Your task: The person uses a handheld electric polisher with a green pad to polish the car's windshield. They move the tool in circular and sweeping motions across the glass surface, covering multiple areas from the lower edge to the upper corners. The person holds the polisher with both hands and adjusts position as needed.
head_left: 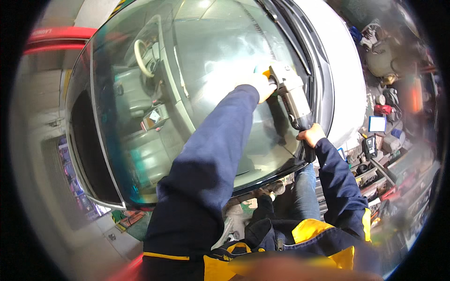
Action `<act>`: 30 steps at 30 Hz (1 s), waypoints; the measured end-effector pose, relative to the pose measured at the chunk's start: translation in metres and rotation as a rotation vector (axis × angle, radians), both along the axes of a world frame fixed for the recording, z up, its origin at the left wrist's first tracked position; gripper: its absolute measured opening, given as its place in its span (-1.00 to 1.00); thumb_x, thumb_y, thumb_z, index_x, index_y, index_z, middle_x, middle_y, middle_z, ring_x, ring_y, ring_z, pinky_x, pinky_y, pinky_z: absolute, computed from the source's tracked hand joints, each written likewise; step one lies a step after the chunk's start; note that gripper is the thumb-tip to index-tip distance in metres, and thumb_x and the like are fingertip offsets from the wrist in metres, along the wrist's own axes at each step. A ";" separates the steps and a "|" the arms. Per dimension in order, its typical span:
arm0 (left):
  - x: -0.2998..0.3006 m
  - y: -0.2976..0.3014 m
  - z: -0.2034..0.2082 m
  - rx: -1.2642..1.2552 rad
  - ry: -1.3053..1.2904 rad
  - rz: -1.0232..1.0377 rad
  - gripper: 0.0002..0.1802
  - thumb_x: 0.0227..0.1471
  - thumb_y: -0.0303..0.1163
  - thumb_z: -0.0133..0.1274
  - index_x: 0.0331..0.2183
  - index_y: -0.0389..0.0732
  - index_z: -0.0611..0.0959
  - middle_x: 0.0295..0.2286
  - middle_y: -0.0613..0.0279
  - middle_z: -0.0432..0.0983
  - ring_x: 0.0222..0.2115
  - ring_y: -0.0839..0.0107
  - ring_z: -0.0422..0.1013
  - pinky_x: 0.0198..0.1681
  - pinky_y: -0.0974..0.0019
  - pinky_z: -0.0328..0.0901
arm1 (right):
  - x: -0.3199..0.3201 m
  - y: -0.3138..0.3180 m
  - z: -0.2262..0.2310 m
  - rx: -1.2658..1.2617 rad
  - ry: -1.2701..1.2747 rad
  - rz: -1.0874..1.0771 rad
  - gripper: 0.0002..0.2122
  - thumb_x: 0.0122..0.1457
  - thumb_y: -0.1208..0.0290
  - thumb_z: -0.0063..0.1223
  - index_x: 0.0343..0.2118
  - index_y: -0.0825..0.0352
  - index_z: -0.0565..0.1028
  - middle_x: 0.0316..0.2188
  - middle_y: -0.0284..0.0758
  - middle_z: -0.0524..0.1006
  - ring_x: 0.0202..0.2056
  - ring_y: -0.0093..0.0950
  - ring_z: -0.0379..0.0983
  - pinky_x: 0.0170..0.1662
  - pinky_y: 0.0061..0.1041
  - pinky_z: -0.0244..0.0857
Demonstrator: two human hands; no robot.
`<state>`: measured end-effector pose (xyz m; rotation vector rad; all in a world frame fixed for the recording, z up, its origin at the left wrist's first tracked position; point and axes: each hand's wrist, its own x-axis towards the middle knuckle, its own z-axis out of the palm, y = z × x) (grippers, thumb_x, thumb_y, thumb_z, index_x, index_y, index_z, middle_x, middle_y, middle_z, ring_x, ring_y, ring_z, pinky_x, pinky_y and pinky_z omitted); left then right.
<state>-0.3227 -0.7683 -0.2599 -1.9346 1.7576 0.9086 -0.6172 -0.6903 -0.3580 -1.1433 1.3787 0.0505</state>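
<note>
A power polisher (291,93) with a silvery body and a dark rear handle lies over the car windshield (220,42). My left hand (258,85) is closed around the front of the tool, next to its yellow pad (266,73); glare on the glass washes out part of that hand. Further back, my right hand (311,136) grips the dark rear handle near the lower edge of the glass. Whether the pad is spinning or pressed flat on the glass, I cannot tell.
Black wiper and cowl trim (321,70) run along the windshield beside the white hood (347,70). Through the glass show a steering wheel (142,58) and pale seats. Tools, boxes and a small bright screen (377,124) crowd the right side. A red post (61,33) stands far left.
</note>
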 end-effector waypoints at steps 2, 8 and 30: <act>0.003 -0.001 -0.004 -0.027 -0.037 0.028 -0.32 0.38 0.19 -0.11 0.03 -0.17 0.79 0.01 0.01 0.72 0.04 0.04 0.62 0.15 -0.02 0.45 | 0.005 -0.002 -0.005 -0.014 0.045 0.047 -0.73 -0.09 0.44 0.47 -0.39 0.56 0.69 -0.54 -0.18 0.67 -0.52 -0.33 0.62 -0.35 -0.34 0.50; 0.062 0.051 0.041 -0.012 -0.180 0.083 -0.33 0.36 0.23 -0.13 0.06 -0.06 0.77 0.15 -0.10 0.58 0.10 -0.08 0.54 0.23 -0.05 0.38 | 0.062 0.016 0.033 0.047 -0.092 0.037 -0.82 -0.04 0.55 0.41 -0.40 0.54 0.67 -0.57 -0.17 0.64 -0.55 -0.36 0.61 -0.42 -0.33 0.46; 0.373 0.463 0.261 -0.336 -0.545 0.811 -0.33 0.37 0.19 0.01 0.02 -0.28 0.67 -0.02 -0.31 0.64 0.09 -0.24 0.53 0.18 -0.15 0.39 | 0.457 0.177 0.245 -0.459 -0.220 0.945 -0.62 0.00 0.33 0.27 -0.15 0.49 0.72 -0.12 0.08 0.72 -0.01 -0.04 0.70 0.09 -0.20 0.55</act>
